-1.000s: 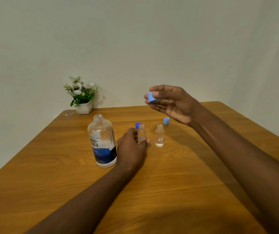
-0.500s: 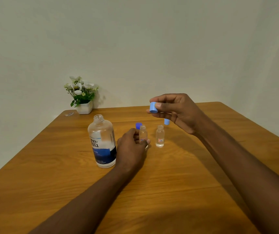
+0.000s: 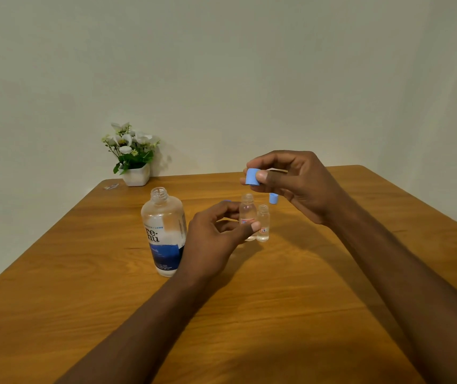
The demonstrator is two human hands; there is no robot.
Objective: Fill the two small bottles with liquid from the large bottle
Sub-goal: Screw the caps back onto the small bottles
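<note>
Left grip [image 3: 210, 241] pinches small bottle [image 3: 247, 209] | right grip [image 3: 298, 187] pinches blue cap [image 3: 253, 176] | dark cap [image 3: 226, 201] mostly hidden behind left fingers

Large clear bottle [image 3: 164, 231] left of frame centre, white label reading "re-nu" in grey letters under a small blue line ending "LOMB", two small bottles' red-and-white labels [image 3: 263, 230] too small to read
</note>
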